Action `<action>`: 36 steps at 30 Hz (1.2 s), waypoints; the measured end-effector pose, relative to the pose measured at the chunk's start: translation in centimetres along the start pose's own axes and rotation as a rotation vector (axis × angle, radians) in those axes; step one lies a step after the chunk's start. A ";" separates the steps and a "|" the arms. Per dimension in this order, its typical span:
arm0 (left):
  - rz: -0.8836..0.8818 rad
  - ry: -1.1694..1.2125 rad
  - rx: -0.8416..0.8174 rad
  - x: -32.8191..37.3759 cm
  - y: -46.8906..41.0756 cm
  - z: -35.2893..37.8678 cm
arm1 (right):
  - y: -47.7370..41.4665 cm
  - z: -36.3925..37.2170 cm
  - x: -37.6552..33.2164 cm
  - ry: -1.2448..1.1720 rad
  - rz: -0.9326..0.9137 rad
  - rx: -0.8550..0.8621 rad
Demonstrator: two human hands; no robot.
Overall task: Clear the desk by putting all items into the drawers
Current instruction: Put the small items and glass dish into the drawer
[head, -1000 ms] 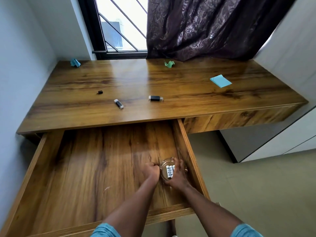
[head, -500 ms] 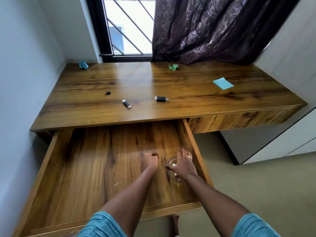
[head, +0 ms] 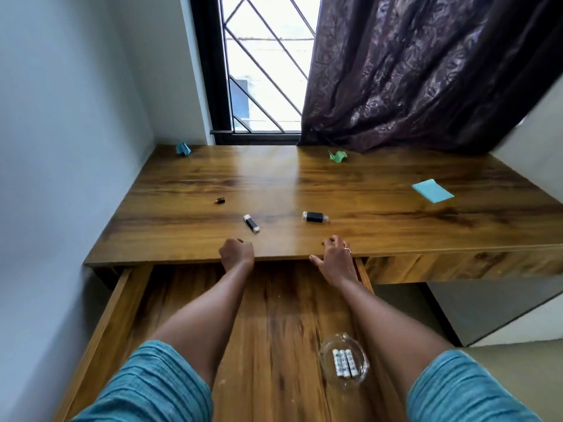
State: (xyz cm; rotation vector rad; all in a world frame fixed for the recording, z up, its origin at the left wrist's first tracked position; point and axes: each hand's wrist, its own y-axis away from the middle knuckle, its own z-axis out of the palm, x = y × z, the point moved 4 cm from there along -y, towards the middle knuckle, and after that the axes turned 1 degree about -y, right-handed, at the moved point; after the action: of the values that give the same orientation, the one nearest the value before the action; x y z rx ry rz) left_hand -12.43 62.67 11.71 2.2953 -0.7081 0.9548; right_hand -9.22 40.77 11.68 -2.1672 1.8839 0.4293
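Head view: left hand (head: 237, 250) curled shut and empty at the desk (head: 350, 184) edge, the nearer USB stick (head: 251, 223) just past it, angled away to the left, while right hand (head: 336, 254) rests spread flat below the other stick (head: 315, 216), lying crosswise.

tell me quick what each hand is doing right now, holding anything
Left hand: curled closed at the desk front edge, holding nothing visible.
Right hand: open, fingers spread on the desk edge, empty.

Teal ribbed sleeves (head: 158, 382) (one ring (head: 347, 250))
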 end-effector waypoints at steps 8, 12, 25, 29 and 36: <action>0.023 -0.214 0.037 3.8 -6.4 2.2 | -11.6 0.8 0.0 -0.012 -0.027 -0.093; 0.077 -0.305 0.019 5.4 -7.4 3.1 | -14.4 1.9 -0.2 0.034 -0.134 -0.056; 0.114 -0.356 -0.040 4.6 -4.2 4.1 | -11.8 1.7 -2.4 0.189 -0.063 -0.104; 0.169 -0.280 -0.142 2.0 0.6 3.9 | -7.9 1.2 -2.9 0.070 0.063 -0.133; 0.068 -0.233 -0.212 -6.1 8.1 2.2 | 2.6 1.6 -4.4 -0.156 0.144 -0.069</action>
State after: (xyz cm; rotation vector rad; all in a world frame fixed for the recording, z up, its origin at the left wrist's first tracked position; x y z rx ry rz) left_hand -20.40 57.06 8.09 2.2252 -0.9416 0.6129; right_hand -12.41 45.00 11.86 -1.9815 1.9711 0.6795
